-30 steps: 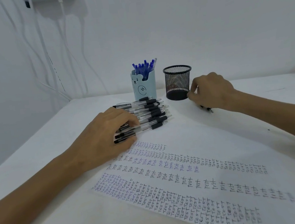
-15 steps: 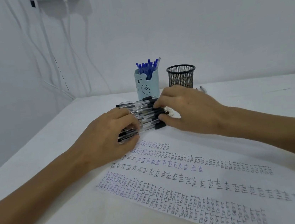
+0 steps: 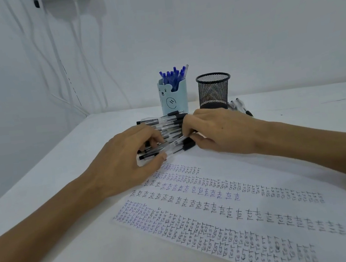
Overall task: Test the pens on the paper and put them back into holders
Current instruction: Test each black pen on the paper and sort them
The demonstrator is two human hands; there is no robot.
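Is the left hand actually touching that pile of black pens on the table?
Touching. The head view shows the left hand with its fingers curled over the black pens and its thumb pressed against the nearest one, with no gap.

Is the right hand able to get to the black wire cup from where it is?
Probably yes. The black mesh pen holder stands just behind the right hand with nothing between them, though that hand is busy gripping the bunch of clear black-capped pens.
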